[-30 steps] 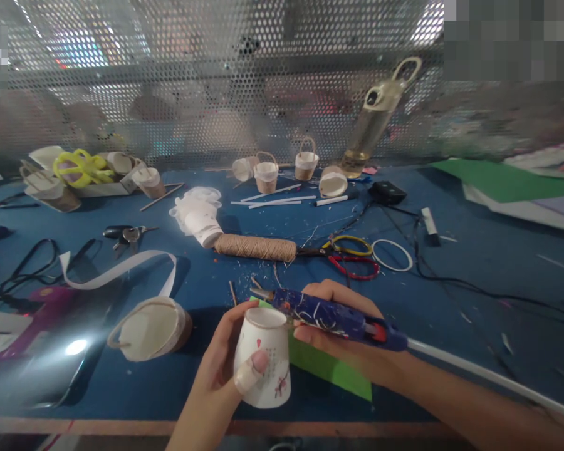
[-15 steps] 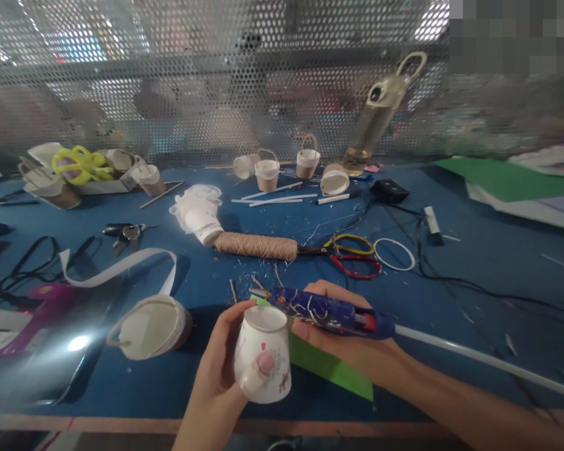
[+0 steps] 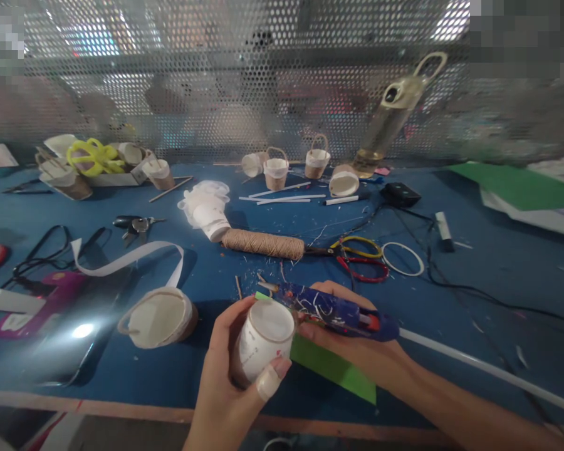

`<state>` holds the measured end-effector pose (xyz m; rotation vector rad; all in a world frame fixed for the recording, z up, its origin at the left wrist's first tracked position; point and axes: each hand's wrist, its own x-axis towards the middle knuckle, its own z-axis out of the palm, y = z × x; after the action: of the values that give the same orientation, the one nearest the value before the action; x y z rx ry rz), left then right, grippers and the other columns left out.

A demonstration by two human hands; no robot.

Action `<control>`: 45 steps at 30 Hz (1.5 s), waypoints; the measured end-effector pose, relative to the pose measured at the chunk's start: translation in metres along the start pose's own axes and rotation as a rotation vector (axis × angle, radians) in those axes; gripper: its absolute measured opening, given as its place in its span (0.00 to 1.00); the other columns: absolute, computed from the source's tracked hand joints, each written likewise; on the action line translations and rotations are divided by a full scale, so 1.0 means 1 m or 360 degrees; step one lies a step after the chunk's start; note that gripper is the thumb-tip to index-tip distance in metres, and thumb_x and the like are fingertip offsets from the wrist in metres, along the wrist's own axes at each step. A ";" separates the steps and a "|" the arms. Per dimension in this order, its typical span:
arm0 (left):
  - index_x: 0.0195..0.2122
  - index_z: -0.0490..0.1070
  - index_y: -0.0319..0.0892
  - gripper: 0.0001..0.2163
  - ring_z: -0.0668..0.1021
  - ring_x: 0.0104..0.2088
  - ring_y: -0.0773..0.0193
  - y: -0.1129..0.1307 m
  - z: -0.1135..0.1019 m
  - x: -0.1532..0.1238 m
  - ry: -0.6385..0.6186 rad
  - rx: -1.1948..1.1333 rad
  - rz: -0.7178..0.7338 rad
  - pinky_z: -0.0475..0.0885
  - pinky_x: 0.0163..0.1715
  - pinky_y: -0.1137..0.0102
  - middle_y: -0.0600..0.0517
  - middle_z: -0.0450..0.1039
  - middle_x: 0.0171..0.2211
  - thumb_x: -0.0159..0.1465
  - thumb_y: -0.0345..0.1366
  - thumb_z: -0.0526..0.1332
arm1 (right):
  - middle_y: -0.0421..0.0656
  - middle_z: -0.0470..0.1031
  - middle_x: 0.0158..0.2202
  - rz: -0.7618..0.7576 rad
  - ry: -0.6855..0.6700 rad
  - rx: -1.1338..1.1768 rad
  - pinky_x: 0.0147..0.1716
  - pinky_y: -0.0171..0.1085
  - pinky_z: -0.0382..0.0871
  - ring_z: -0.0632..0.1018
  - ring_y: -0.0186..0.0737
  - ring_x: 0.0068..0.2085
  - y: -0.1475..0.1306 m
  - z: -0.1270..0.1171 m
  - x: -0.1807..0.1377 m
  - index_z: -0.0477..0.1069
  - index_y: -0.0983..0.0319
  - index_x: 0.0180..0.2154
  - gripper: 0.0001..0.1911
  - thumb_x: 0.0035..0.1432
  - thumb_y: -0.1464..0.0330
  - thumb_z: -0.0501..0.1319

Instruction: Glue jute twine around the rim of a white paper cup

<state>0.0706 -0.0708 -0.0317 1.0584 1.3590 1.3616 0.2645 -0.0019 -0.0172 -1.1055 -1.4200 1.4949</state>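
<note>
My left hand [image 3: 237,369] is closed around a white paper cup [image 3: 263,351] with small printed marks, its round base tilted up toward me. In my right hand [image 3: 331,329] is a blue hot glue gun [image 3: 336,310] smeared with glue strands. Its metal nozzle points left, just above and behind the cup, and a long clear glue stick runs out of its back end. A green sheet of paper [image 3: 336,369] lies under my hands. To the left stands a cup basket [image 3: 157,319] with a twine handle.
A twine roll [image 3: 263,243], scissors [image 3: 361,258] and a white ring [image 3: 403,259] lie beyond my hands. Several small cup baskets [image 3: 276,174] and a bottle [image 3: 385,122] stand near the perforated metal panel. A phone [image 3: 70,347], ribbon and keys are at left; a black cable crosses the right.
The cup has turned in my left hand, so its base faces me more and its print has shifted. The glue gun stays close to it. The whole view has moved slightly.
</note>
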 end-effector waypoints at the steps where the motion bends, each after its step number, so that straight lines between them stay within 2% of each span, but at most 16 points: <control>1: 0.59 0.72 0.57 0.27 0.83 0.54 0.59 -0.001 0.000 -0.001 0.0008 0.0008 0.0008 0.78 0.52 0.70 0.55 0.81 0.55 0.60 0.44 0.77 | 0.38 0.78 0.33 -0.0003 0.0000 0.0017 0.36 0.36 0.71 0.77 0.39 0.36 -0.001 0.000 0.000 0.76 0.58 0.34 0.16 0.51 0.61 0.79; 5: 0.60 0.71 0.59 0.27 0.82 0.56 0.57 -0.007 -0.001 -0.002 -0.0002 0.0068 0.0048 0.77 0.55 0.66 0.55 0.80 0.57 0.61 0.43 0.76 | 0.37 0.79 0.33 -0.0002 0.0026 0.0044 0.37 0.35 0.71 0.77 0.38 0.35 -0.001 0.000 0.000 0.76 0.57 0.34 0.15 0.51 0.63 0.79; 12: 0.61 0.70 0.63 0.27 0.79 0.59 0.55 -0.015 -0.002 -0.005 -0.0002 0.0172 0.0200 0.73 0.61 0.60 0.55 0.77 0.59 0.62 0.43 0.75 | 0.35 0.77 0.32 0.0031 0.0065 0.0180 0.32 0.33 0.70 0.74 0.35 0.32 -0.006 0.004 0.000 0.76 0.58 0.33 0.16 0.47 0.65 0.80; 16: 0.61 0.71 0.59 0.28 0.79 0.59 0.52 -0.015 -0.003 -0.006 -0.0005 0.0147 0.0197 0.72 0.62 0.57 0.52 0.77 0.59 0.61 0.43 0.76 | 0.35 0.75 0.30 0.0062 0.0092 0.0096 0.29 0.33 0.69 0.72 0.36 0.30 -0.009 0.004 -0.001 0.76 0.58 0.31 0.15 0.47 0.65 0.80; 21: 0.59 0.72 0.57 0.28 0.80 0.57 0.54 -0.010 -0.003 -0.005 -0.0024 -0.0007 0.0019 0.75 0.57 0.64 0.52 0.78 0.58 0.59 0.44 0.78 | 0.36 0.77 0.28 0.0092 0.0085 0.0169 0.28 0.35 0.70 0.73 0.36 0.29 -0.001 0.004 -0.001 0.75 0.58 0.30 0.17 0.44 0.66 0.82; 26: 0.58 0.74 0.55 0.28 0.83 0.55 0.54 0.000 -0.003 -0.001 -0.0046 -0.0107 -0.0065 0.78 0.53 0.66 0.52 0.81 0.55 0.57 0.44 0.78 | 0.39 0.81 0.32 0.0143 0.0109 0.0087 0.33 0.39 0.76 0.78 0.41 0.32 0.003 0.001 -0.001 0.77 0.57 0.32 0.17 0.45 0.64 0.82; 30: 0.56 0.74 0.54 0.27 0.84 0.52 0.56 0.003 -0.004 0.000 -0.0025 -0.0131 -0.0130 0.79 0.51 0.67 0.53 0.82 0.53 0.57 0.45 0.78 | 0.39 0.81 0.33 0.0127 0.0120 0.0092 0.36 0.38 0.75 0.79 0.41 0.35 0.003 -0.002 -0.002 0.77 0.57 0.33 0.16 0.47 0.64 0.82; 33: 0.57 0.73 0.54 0.28 0.83 0.54 0.56 0.002 -0.003 0.000 -0.0026 -0.0125 -0.0121 0.78 0.53 0.67 0.53 0.81 0.54 0.57 0.44 0.78 | 0.37 0.79 0.33 0.0073 0.0071 0.0109 0.37 0.36 0.72 0.77 0.39 0.36 0.004 -0.002 -0.003 0.77 0.57 0.34 0.17 0.47 0.66 0.82; 36: 0.58 0.72 0.53 0.28 0.82 0.54 0.55 -0.001 -0.003 0.000 -0.0056 -0.0086 -0.0087 0.77 0.54 0.66 0.52 0.81 0.55 0.59 0.44 0.77 | 0.36 0.75 0.31 -0.0012 -0.0003 0.0130 0.34 0.34 0.68 0.73 0.36 0.33 0.003 -0.001 -0.004 0.76 0.58 0.33 0.16 0.48 0.65 0.81; 39: 0.58 0.72 0.54 0.27 0.82 0.54 0.56 -0.002 -0.001 0.000 -0.0073 -0.0056 -0.0074 0.78 0.54 0.65 0.53 0.80 0.55 0.59 0.44 0.77 | 0.35 0.72 0.30 0.0007 -0.0007 0.0166 0.31 0.33 0.64 0.69 0.34 0.31 0.000 0.001 -0.004 0.75 0.59 0.32 0.16 0.49 0.64 0.80; 45: 0.57 0.72 0.54 0.26 0.81 0.57 0.54 -0.005 -0.001 -0.001 -0.0071 -0.0034 -0.0059 0.77 0.56 0.64 0.51 0.80 0.56 0.60 0.44 0.77 | 0.36 0.74 0.29 0.0053 0.0011 0.0233 0.31 0.33 0.66 0.70 0.36 0.32 -0.004 0.004 -0.001 0.75 0.59 0.31 0.19 0.44 0.63 0.83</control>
<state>0.0697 -0.0724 -0.0368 1.0383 1.3226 1.3151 0.2614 -0.0040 -0.0135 -1.0471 -1.2716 1.5903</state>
